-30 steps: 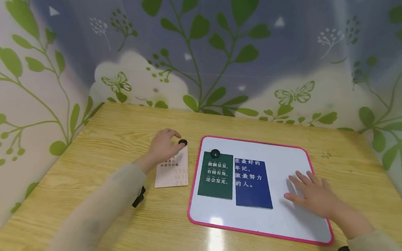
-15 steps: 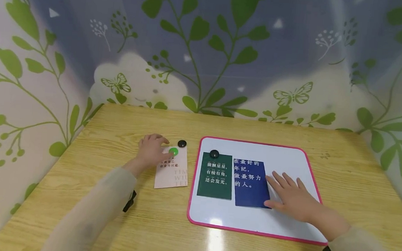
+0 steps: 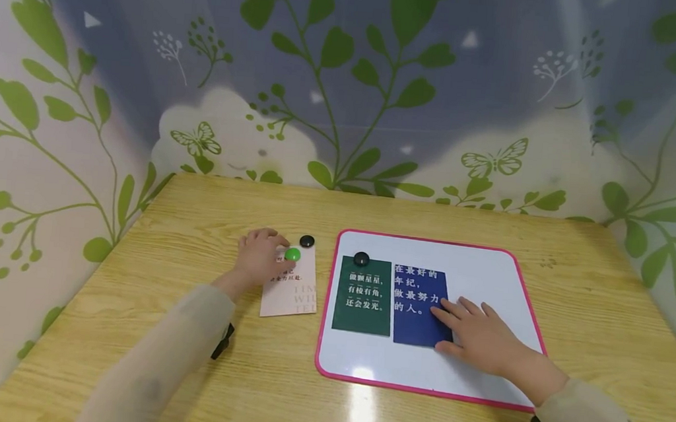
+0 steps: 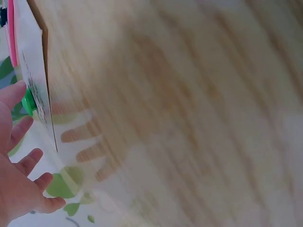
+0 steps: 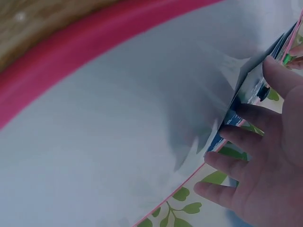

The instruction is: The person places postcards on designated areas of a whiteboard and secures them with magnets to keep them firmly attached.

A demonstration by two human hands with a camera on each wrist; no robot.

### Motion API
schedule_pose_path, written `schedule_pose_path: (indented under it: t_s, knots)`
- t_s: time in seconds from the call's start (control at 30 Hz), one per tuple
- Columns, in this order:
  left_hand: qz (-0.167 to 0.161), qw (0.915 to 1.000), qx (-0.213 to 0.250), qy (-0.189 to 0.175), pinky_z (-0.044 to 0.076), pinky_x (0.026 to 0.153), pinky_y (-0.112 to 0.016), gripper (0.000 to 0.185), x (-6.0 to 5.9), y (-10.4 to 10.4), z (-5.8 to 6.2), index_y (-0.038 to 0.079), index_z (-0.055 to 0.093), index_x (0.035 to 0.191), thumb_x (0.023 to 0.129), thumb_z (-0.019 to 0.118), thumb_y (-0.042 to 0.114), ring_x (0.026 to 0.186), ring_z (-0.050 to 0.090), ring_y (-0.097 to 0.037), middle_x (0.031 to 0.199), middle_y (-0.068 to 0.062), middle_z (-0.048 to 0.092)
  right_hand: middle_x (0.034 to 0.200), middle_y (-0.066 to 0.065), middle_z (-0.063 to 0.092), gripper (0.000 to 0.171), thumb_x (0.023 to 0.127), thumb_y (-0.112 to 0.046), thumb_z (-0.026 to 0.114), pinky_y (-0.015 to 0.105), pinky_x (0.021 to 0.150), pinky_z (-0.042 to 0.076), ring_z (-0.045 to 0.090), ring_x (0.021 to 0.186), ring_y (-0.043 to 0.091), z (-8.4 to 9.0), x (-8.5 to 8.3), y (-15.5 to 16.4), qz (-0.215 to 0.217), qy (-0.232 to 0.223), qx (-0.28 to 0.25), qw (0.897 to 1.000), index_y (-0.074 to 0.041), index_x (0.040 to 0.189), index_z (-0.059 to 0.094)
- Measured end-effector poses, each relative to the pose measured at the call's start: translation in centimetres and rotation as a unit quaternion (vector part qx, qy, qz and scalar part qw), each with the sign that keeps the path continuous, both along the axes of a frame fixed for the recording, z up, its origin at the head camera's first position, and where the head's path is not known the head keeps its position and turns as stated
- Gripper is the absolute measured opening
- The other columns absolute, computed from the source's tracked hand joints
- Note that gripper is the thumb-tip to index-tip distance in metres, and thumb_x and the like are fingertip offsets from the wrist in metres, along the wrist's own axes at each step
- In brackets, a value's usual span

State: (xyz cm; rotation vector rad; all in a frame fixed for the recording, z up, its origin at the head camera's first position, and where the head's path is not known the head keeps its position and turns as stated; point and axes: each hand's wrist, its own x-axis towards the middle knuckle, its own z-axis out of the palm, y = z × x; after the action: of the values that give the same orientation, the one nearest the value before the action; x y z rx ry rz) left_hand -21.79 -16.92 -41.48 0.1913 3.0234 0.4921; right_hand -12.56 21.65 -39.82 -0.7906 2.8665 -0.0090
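My left hand point(image 3: 259, 258) reaches over a pale pink card point(image 3: 280, 298) on the table. Its thumb and index finger pinch a round green magnet point(image 3: 292, 254) on that card; the other fingers are spread in the left wrist view. Just beyond the green one, a black magnet point(image 3: 307, 241) lies at the card's top edge. My right hand point(image 3: 479, 338), fingers fairly straight, touches the right side of a dark blue card point(image 3: 415, 326) on the whiteboard point(image 3: 511, 284). Beside the blue card lies a dark green card point(image 3: 361, 322) with another black magnet point(image 3: 361, 258) at its top.
The whiteboard has a raised pink rim point(image 3: 372, 384) and lies flat on a wooden table point(image 3: 243, 203). A cloth printed with leaves and butterflies point(image 3: 344, 132) surrounds the table at the back and sides.
My left hand has drawn back from the black magnet to the green one, which is now uncovered. My right hand has moved left onto the blue card, whose lower end has shifted slightly left.
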Motion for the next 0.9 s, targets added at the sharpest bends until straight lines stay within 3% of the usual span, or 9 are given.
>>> schedule_pose_path:
  t_s: [0.47,0.9]
  knots:
    - [-0.002,0.9999,0.005,0.010,0.019,0.106,-0.061,0.039,-0.34,0.17,-1.01,0.010,0.061,0.117,0.087,0.063,0.036,0.131,0.031,-0.043,0.140,-0.019,0.041,0.139,0.017,0.048,0.065,0.083,-0.047,0.062,0.065,0.099,0.032,0.042,0.127,0.045,-0.10,-0.37,-0.04,0.003,-0.003,0.006,1.000,-0.011,0.136,0.049]
    - [-0.011,0.9990,0.039,0.020,0.016,0.109,-0.060,0.036,-0.26,0.79,-0.26,0.010,0.062,0.114,0.087,0.065,0.033,0.132,0.030,-0.043,0.141,-0.020,0.040,0.142,0.018,0.044,0.067,0.085,-0.048,0.060,0.066,0.099,0.031,0.040,0.129,0.045,-0.27,-0.73,0.06,-0.010,0.000,-0.006,1.000,-0.009,0.138,0.045]
